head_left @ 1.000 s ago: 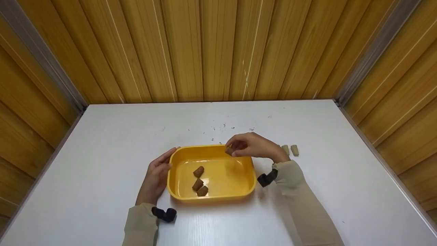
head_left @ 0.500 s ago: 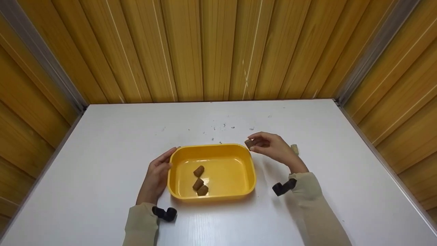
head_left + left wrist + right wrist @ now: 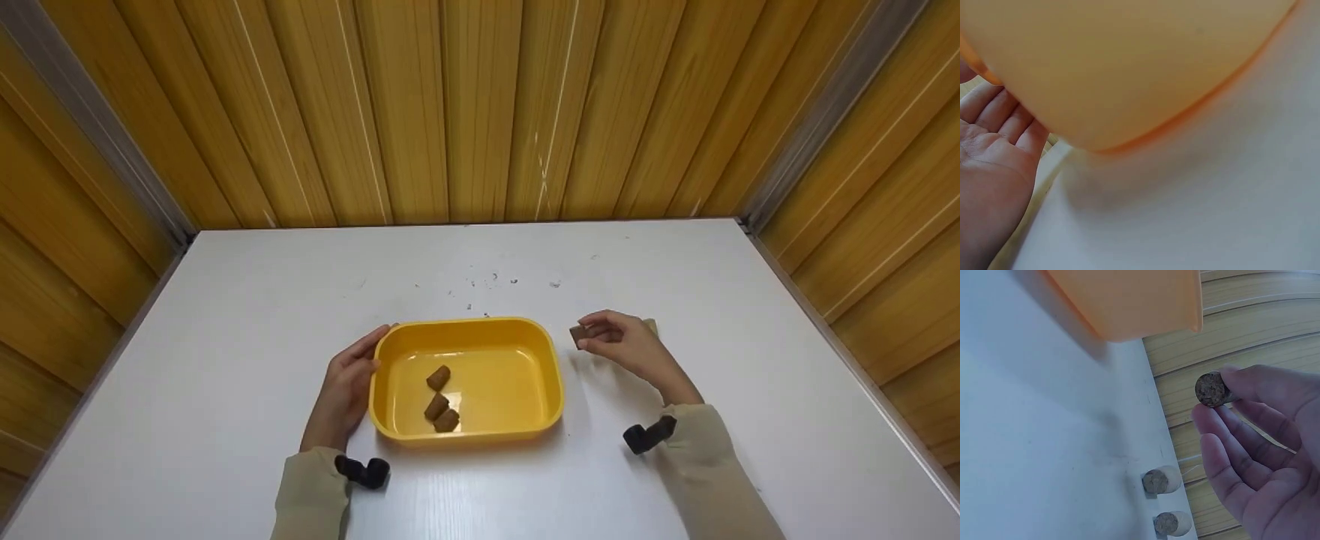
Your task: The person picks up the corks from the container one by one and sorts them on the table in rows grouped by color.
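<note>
Left edge: yellow wood-grain panels (image 3: 52, 300) form the side wall.
Left sleeve: beige (image 3: 309, 491), with a black wrist device (image 3: 363, 473) at the cuff.
Left hand: the left hand (image 3: 343, 394) grips the tray's left end, thumb at the rim and fingers along the outer wall.
Tray: a yellow tray (image 3: 495, 390) on the white counter (image 3: 187, 420), its long side running left to right.
In the tray: three brown stubs in the left half; the upper stub (image 3: 439, 378) lies apart, the middle stub (image 3: 436, 407) against the lower stub (image 3: 447, 421).
Behind the tray: small dark flecks (image 3: 494, 278) on the counter.
Held stub: a brown stub (image 3: 578, 337), just right of the tray and apart from its rim.
Right hand: the right hand (image 3: 636, 352) pinches that stub between thumb and fingers.
Beyond the right hand: a pale-sided stub (image 3: 652, 325), partly hidden; the right wrist view shows two, a larger-looking one (image 3: 1161, 480) near a second one (image 3: 1173, 524).
Right sleeve: beige too, similar device (image 3: 649, 435) at the cuff.
</note>
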`<state>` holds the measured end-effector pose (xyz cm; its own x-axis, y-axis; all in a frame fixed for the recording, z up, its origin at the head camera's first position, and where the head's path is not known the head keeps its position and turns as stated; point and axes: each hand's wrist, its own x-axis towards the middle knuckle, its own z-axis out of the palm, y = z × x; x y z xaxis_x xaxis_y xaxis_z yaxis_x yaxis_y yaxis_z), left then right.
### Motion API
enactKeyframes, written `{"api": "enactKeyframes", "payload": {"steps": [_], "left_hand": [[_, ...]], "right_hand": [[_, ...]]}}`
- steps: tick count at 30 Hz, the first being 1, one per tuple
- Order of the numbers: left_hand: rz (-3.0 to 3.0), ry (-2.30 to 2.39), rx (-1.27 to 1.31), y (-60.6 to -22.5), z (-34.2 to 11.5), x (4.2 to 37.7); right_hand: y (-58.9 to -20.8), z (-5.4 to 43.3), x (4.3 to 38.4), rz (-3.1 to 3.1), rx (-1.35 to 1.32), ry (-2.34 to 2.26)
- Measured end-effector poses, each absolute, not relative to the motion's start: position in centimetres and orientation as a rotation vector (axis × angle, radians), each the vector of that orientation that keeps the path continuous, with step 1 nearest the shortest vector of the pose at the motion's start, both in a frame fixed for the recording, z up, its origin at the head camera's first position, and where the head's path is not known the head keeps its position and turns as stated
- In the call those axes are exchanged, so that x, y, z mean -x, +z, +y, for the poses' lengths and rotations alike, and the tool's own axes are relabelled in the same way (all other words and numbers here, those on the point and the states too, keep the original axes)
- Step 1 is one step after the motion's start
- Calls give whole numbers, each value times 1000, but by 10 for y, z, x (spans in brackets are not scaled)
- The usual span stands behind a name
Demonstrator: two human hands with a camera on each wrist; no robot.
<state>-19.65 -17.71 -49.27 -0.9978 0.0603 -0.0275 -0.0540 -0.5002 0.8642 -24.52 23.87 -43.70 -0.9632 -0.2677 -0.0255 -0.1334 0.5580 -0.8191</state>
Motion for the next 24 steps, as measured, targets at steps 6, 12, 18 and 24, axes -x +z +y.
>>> {"api": "enactKeyframes", "payload": {"steps": [6,12,18,24], "left_hand": [[1530,2668,-18,-494,-177,196],[1548,2656,-18,-494,-177,196],[1566,2646,-17,-494,-179,197],[1534,2646,-14,-494,-180,197]], "right_hand": [[-444,249,239,2688,287,-1309],[-450,257,237,2721,230,-1286],[-454,260,236,2660,191,-1321],[-455,259,236,2682,157,-1250]]}}
